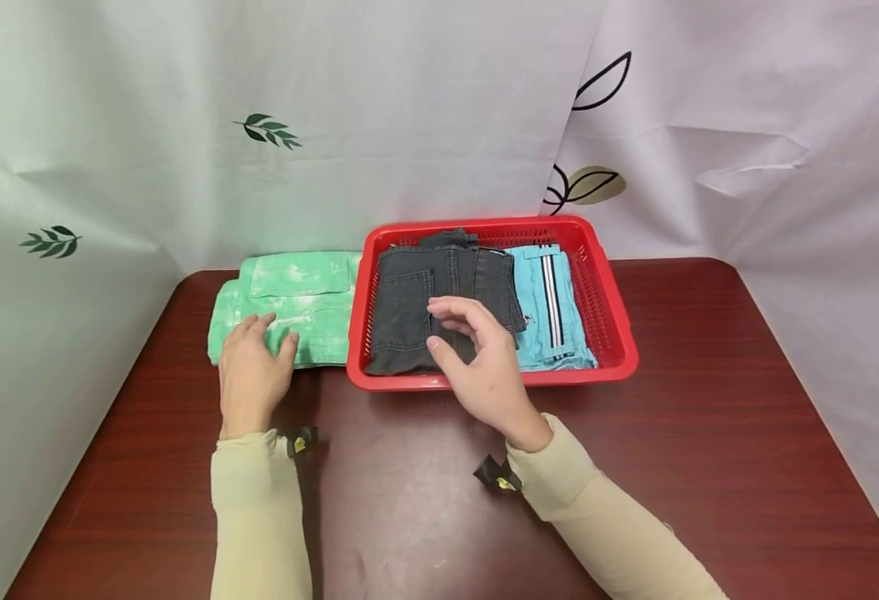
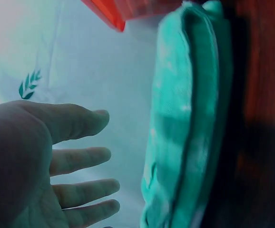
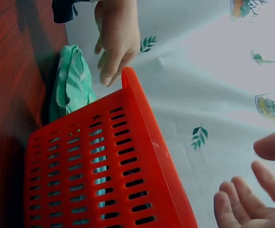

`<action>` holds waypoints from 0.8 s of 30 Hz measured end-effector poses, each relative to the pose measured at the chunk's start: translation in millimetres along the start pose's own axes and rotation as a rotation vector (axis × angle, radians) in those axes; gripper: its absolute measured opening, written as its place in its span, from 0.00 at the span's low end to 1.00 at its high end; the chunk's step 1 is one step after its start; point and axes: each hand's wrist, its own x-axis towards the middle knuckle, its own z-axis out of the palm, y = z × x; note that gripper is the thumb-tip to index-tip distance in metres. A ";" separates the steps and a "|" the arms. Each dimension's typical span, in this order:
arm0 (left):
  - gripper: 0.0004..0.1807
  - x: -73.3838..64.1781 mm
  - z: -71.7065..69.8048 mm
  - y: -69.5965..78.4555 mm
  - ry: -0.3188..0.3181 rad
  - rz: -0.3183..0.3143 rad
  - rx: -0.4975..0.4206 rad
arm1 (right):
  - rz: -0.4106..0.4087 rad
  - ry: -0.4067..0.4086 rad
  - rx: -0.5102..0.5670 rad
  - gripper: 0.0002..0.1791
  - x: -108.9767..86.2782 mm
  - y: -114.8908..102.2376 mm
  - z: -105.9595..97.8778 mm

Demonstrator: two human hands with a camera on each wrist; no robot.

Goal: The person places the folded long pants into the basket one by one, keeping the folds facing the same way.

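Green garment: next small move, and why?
Probably lower the left hand and grip the green garment: that hand hangs empty, apart from it in the left wrist view, and the garment lies folded on the table beside the red basket.

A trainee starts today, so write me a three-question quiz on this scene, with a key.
1. True or false: the green cloth lies outside the basket.
2. Multiple choice: in the head view, which item does the right hand partly hide? A: the green cloth. B: the black jeans. C: the striped cloth.
3. Fill in: apart from its stripes, the striped cloth is mainly ____ in colour.

Key: 1. True. 2. B. 3. Blue.
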 end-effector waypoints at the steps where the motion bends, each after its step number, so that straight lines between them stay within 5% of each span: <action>1: 0.29 0.8 0.1 -2.5 -0.022 -0.003 0.013 | -0.004 -0.015 0.006 0.19 -0.6 -0.3 0.4; 14: 0.35 4.3 -1.8 -25.6 -0.205 -0.031 0.081 | -0.053 -0.202 0.083 0.19 -6.5 -3.4 5.5; 24: 0.32 3.9 0.5 -33.3 -0.248 -0.041 0.110 | -0.128 -0.428 0.079 0.15 -10.3 -5.8 13.3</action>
